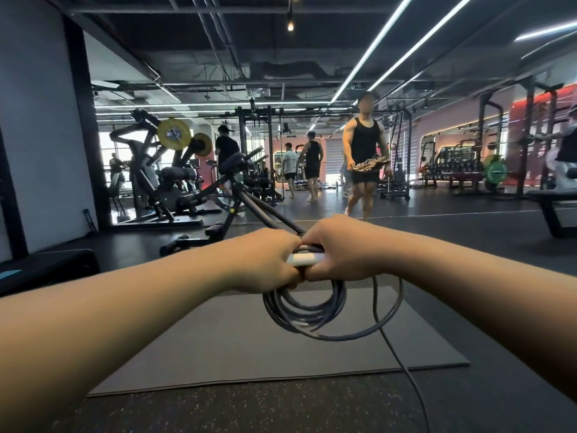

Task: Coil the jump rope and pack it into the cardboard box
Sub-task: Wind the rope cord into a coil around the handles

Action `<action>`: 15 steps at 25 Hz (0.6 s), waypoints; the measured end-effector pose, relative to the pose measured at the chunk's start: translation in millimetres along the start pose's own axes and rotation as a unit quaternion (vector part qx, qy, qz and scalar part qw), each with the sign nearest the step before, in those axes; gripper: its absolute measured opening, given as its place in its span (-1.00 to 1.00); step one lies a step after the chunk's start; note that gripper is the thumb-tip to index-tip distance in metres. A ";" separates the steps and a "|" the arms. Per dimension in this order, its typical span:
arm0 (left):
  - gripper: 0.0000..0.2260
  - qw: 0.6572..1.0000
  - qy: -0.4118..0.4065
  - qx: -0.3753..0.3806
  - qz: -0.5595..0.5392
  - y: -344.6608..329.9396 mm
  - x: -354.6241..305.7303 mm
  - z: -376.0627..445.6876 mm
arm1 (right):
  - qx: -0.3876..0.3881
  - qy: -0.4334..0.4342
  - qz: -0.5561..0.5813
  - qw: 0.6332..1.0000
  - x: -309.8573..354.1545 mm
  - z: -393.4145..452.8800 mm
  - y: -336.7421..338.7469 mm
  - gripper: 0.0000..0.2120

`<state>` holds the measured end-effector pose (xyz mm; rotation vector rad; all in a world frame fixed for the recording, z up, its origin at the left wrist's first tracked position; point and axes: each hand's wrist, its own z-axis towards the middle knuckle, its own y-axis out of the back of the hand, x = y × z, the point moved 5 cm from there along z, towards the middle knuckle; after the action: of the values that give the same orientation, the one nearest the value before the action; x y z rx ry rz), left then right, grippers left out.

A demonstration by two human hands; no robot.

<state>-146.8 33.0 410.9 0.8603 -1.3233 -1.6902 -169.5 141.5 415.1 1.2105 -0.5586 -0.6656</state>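
Head view. Both my arms are stretched forward and my hands meet at mid-frame. My left hand (265,260) and my right hand (340,248) are each closed on the top of the jump rope (304,310), knuckles nearly touching. Between them a short white piece, which I take for a handle (304,259), lies crosswise, its long axis left to right, pinched from both ends. Each grip is narrow and loaded: left closed on the bundle and the handle's left end, right closed on the handle's right end and the strands above it.

The coil hangs straight below the grips, several grey loops stacked loosely, roughly round, over the grey mat (249,345) on the floor. One outer loop is wider than the rest and sags out to the right, under my right wrist. From it the free tail (402,367) runs down and to the right, crosses the mat's near edge and leaves the frame at the bottom. So the uncoiled length lies on the right hand's side, below and toward me.

Judgement: coiling is partly done; the tail is not yet gathered. The right hand is the nearer one to draw it in, while the left keeps the bundle pinched.

The second handle and the cardboard box are not in view. A person (363,157) walks in the background, well apart from me.
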 end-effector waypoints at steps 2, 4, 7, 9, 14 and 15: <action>-0.89 0.999 -0.020 0.030 0.018 -3.8 0.3 -7.4 | 0.051 0.010 0.011 0.999 -0.3 -5.4 -2.4 -0.91; -0.84 0.997 -0.027 0.042 0.064 -2.0 6.6 -12.6 | 0.082 0.010 0.051 0.995 0.4 -10.4 2.5 -0.75; -0.78 0.992 -0.026 0.046 0.117 5.6 19.5 -20.4 | 0.075 -0.026 0.132 0.988 -2.3 -10.2 15.5 -0.49; -0.76 0.989 -0.015 0.035 0.143 9.5 25.4 -24.2 | 0.055 -0.035 0.134 0.989 -5.4 -5.9 19.8 -0.41; -0.85 0.983 0.085 -0.030 0.162 26.3 54.9 -37.4 | 0.016 -0.075 0.150 0.986 -30.2 -9.3 23.3 -0.37; -0.88 0.983 0.118 -0.041 0.134 28.5 62.3 -41.9 | 0.013 -0.083 0.178 0.980 -36.1 -12.3 23.8 -0.38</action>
<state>-132.5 -44.4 427.3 0.7713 -1.1438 -1.3773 -181.7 180.8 433.3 1.0484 -0.9014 -0.4567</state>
